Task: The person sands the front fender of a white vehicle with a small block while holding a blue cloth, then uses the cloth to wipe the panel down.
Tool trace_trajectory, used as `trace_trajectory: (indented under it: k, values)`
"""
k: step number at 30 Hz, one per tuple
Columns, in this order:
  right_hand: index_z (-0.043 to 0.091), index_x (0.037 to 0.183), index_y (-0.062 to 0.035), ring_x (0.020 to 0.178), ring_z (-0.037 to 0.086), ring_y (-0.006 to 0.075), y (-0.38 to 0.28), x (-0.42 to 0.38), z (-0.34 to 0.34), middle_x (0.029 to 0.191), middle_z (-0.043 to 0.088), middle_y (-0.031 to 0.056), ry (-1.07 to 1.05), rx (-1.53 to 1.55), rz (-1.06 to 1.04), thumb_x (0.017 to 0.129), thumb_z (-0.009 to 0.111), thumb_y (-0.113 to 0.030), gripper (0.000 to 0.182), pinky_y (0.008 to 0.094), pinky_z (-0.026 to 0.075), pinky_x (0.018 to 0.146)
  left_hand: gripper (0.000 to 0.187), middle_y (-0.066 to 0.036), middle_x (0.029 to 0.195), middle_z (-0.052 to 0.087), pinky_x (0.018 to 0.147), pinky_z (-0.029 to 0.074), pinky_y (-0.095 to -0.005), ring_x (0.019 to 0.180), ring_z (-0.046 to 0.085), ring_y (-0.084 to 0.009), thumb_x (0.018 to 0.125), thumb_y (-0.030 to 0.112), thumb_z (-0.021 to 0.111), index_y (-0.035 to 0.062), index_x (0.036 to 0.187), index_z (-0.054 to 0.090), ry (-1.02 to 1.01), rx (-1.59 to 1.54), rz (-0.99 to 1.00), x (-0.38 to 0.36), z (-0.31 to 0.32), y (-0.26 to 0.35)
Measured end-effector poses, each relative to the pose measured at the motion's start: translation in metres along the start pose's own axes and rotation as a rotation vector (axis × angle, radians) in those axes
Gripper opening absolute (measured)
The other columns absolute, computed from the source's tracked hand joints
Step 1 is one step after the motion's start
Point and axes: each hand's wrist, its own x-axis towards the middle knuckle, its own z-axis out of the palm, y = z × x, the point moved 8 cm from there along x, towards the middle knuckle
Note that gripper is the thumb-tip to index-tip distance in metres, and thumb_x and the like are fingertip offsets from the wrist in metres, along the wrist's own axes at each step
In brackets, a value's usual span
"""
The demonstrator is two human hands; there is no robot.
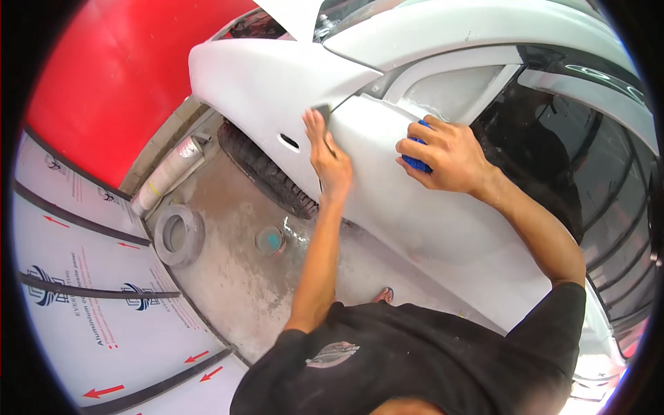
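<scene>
A blue sponge or cloth [416,164] is gripped in my right hand [449,153], which rests against the white car door [387,180] just below the side window. My left hand [328,160] lies along the seam between the front fender [263,76] and the door. Its fingers bend over a thin dark grey pad [321,111] that presses on the panel near the seam's upper end. A small dark slot [288,141] opens in the fender left of my left hand.
A dark tyre [256,162] sits under the fender. On the concrete floor stand a small container with teal contents [270,240] and a grey ring-shaped roll [180,235]. A wrapped roll [168,173] leans by printed panels [90,242]. A red surface [131,76] is at upper left.
</scene>
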Motion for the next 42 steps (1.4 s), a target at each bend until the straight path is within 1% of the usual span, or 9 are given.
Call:
trace_trajectory:
  k: [3, 7, 11, 18, 22, 26, 31, 34, 42]
  values:
    - [0.067, 0.096, -0.0176, 0.081, 0.065, 0.0225, 0.001, 0.0, 0.0, 0.091, 0.062, 0.0011, -0.021, 0.004, 0.008, 0.087, 0.083, -0.02, 0.018, 0.0366, 0.056, 0.06, 0.049, -0.03, 0.168, 0.037, 0.129, 0.03, -0.0538, 0.159, 0.031, -0.0441, 0.111, 0.001, 0.042, -0.0064, 0.159, 0.043, 0.005, 0.051, 0.009, 0.046, -0.007, 0.006]
    - [0.067, 0.096, -0.0176, 0.081, 0.065, 0.0227, 0.001, 0.0, -0.001, 0.091, 0.062, 0.0015, -0.006, 0.013, -0.002, 0.087, 0.082, -0.021, 0.018, 0.0369, 0.057, 0.061, 0.053, -0.03, 0.169, 0.035, 0.13, 0.028, -0.0562, 0.159, 0.029, -0.0464, 0.109, -0.002, 0.043, -0.003, 0.163, 0.04, -0.023, 0.014, 0.025, -0.001, 0.0, 0.012]
    - [0.065, 0.096, -0.016, 0.085, 0.067, 0.0232, 0.002, -0.002, 0.0, 0.097, 0.066, 0.0006, -0.012, 0.024, 0.013, 0.088, 0.081, -0.024, 0.019, 0.0394, 0.057, 0.057, 0.054, -0.028, 0.168, 0.038, 0.13, 0.028, -0.0557, 0.159, 0.03, -0.0436, 0.109, -0.002, 0.043, -0.003, 0.163, 0.04, -0.057, 0.04, 0.069, 0.041, -0.004, 0.011]
    - [0.065, 0.096, -0.0159, 0.084, 0.067, 0.0231, 0.003, -0.005, 0.002, 0.095, 0.066, 0.0003, -0.037, 0.025, 0.016, 0.088, 0.081, -0.023, 0.019, 0.0398, 0.057, 0.058, 0.054, -0.025, 0.169, 0.038, 0.131, 0.026, -0.0542, 0.16, 0.031, -0.0417, 0.11, -0.001, 0.043, -0.0008, 0.163, 0.041, -0.145, 0.011, 0.04, 0.009, -0.009, -0.002]
    - [0.065, 0.095, -0.0157, 0.082, 0.066, 0.0229, 0.0, -0.003, 0.002, 0.093, 0.065, 0.0001, 0.012, 0.034, 0.006, 0.087, 0.082, -0.022, 0.02, 0.0396, 0.056, 0.057, 0.053, -0.025, 0.171, 0.035, 0.131, 0.026, -0.0549, 0.16, 0.03, -0.0425, 0.11, -0.001, 0.041, -0.0014, 0.163, 0.04, -0.151, 0.011, 0.15, 0.034, -0.006, 0.024]
    - [0.065, 0.094, -0.0158, 0.081, 0.065, 0.0226, 0.004, -0.001, -0.001, 0.092, 0.064, -0.0001, 0.032, 0.008, -0.001, 0.087, 0.082, -0.021, 0.019, 0.0388, 0.056, 0.056, 0.05, -0.027, 0.17, 0.036, 0.131, 0.027, -0.051, 0.16, 0.029, -0.0434, 0.111, -0.001, 0.038, -0.0041, 0.161, 0.043, -0.14, -0.041, 0.072, -0.013, -0.01, -0.017]
    - [0.065, 0.094, -0.0157, 0.082, 0.065, 0.0226, 0.003, -0.003, 0.005, 0.091, 0.064, 0.0004, -0.01, 0.014, 0.015, 0.087, 0.081, -0.021, 0.019, 0.0389, 0.055, 0.056, 0.048, -0.028, 0.169, 0.036, 0.13, 0.031, -0.0488, 0.16, 0.03, -0.0427, 0.113, 0.003, 0.038, -0.0048, 0.159, 0.045, -0.101, 0.029, 0.116, 0.034, -0.002, 0.031]
    - [0.065, 0.094, -0.0159, 0.082, 0.065, 0.0231, 0.002, -0.002, 0.002, 0.091, 0.063, 0.0008, 0.054, 0.017, -0.002, 0.087, 0.082, -0.022, 0.019, 0.0394, 0.055, 0.056, 0.049, -0.027, 0.169, 0.037, 0.132, 0.026, -0.0493, 0.16, 0.029, -0.043, 0.112, 0.003, 0.039, -0.0041, 0.16, 0.044, -0.141, -0.046, 0.097, -0.005, -0.009, 0.007]
    - [0.065, 0.092, -0.0155, 0.081, 0.065, 0.0237, 0.003, 0.0, 0.005, 0.089, 0.063, 0.0007, 0.02, 0.016, 0.014, 0.087, 0.082, -0.022, 0.019, 0.04, 0.054, 0.057, 0.053, -0.025, 0.17, 0.038, 0.131, 0.026, -0.0546, 0.16, 0.029, -0.0428, 0.109, 0.0, 0.043, -0.0018, 0.162, 0.042, -0.228, -0.009, 0.175, 0.013, -0.009, 0.011]
